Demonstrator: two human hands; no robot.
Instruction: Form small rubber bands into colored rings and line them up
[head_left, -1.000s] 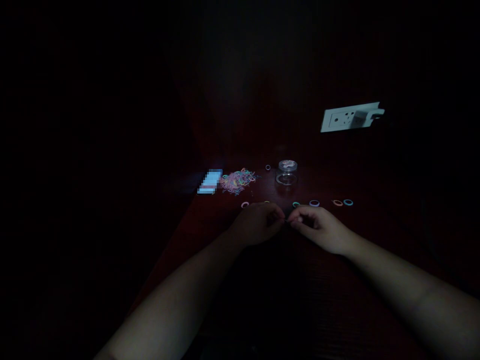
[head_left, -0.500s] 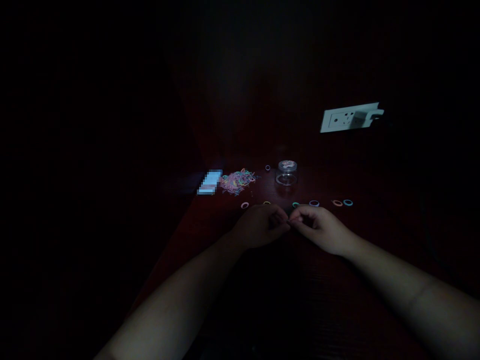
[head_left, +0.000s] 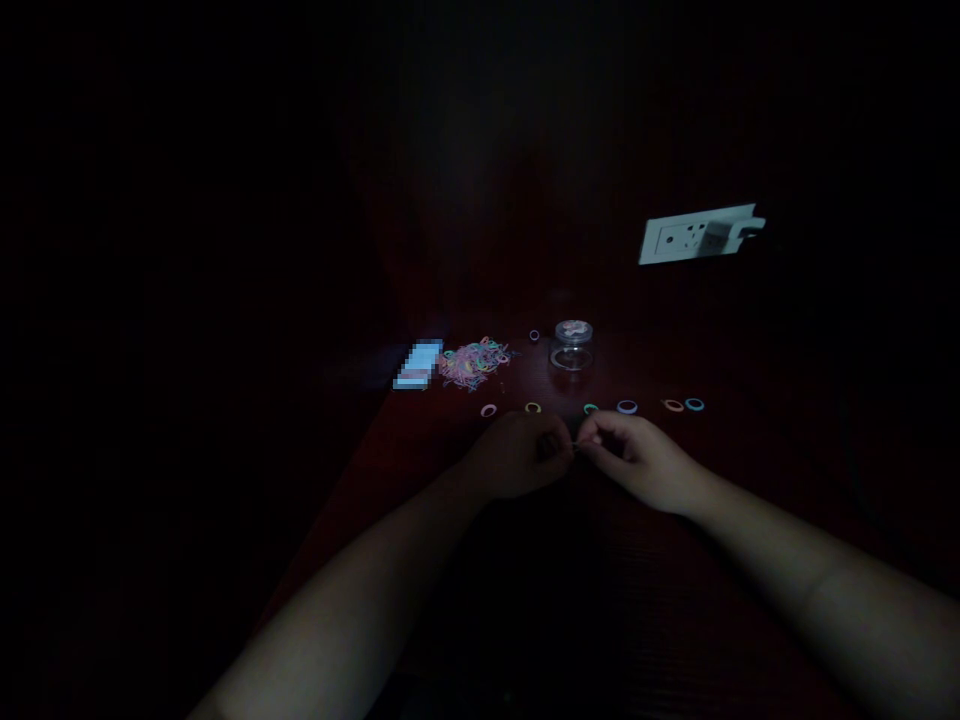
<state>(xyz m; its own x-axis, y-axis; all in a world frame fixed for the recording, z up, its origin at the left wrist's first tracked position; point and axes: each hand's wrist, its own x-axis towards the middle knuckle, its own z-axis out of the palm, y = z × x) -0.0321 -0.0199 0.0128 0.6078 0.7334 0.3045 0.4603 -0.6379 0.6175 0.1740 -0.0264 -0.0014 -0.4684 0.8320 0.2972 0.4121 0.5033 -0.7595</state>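
Observation:
My left hand (head_left: pixel 519 458) and my right hand (head_left: pixel 637 458) meet fingertip to fingertip above the dark red table. Each one is closed in a pinch, and a thin, pale elastic band (head_left: pixel 575 444) spans the small gap between them. Just beyond the fingers lies a row of coloured hair ties: pink (head_left: pixel 489 411), yellow (head_left: pixel 533 408), green (head_left: pixel 591 408), purple (head_left: pixel 627 408), orange (head_left: pixel 674 406) and blue (head_left: pixel 695 404). The near edges of the yellow and green ones are partly covered by my hands.
Behind the row, a tangled heap of small elastic bands (head_left: pixel 476 363) lies beside a glowing, pixelated screen (head_left: pixel 418 365). A clear lidded jar (head_left: pixel 572 352) stands right of a small purple ring (head_left: pixel 534 336). A wall socket (head_left: pixel 679 238) holds a plug. The surroundings are very dark.
My fingertips have drawn slightly apart, the left ones shifting left, and the thin band now shows between them. The view has moved a little; the other things lie as before.

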